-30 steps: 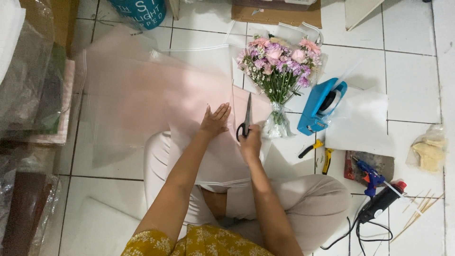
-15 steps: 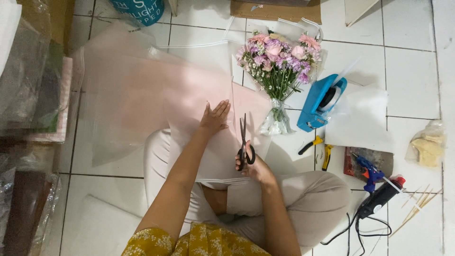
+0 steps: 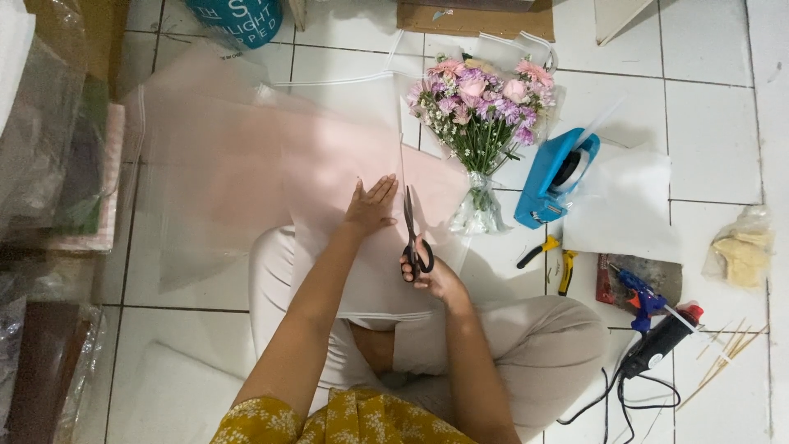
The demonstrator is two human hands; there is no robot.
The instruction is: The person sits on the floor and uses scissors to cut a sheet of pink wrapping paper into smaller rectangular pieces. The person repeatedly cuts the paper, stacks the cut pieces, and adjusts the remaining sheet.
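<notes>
My left hand (image 3: pixel 369 206) lies flat, fingers spread, on a pale pink translucent wrapping sheet (image 3: pixel 271 173) spread over the white tiled floor and my lap. My right hand (image 3: pixel 433 274) grips black-handled scissors (image 3: pixel 411 233) with the blades pointing away from me along a cut line in the sheet, just right of my left hand. A bouquet of pink and purple flowers (image 3: pixel 479 107) in clear wrap lies just beyond and to the right of the scissors.
A blue tape dispenser (image 3: pixel 555 177) and white paper (image 3: pixel 625 205) lie right of the bouquet. Yellow-handled pliers (image 3: pixel 551 259), a blue glue gun (image 3: pixel 637 292), a black corded tool (image 3: pixel 657 344), wooden sticks (image 3: pixel 727 353) and a plastic bag (image 3: pixel 740 255) sit at right. Wrapped bundles (image 3: pixel 49 164) line the left.
My right hand has drawn the scissors back toward me from the sheet's far part to its near part. The left hand stays pressed on the sheet.
</notes>
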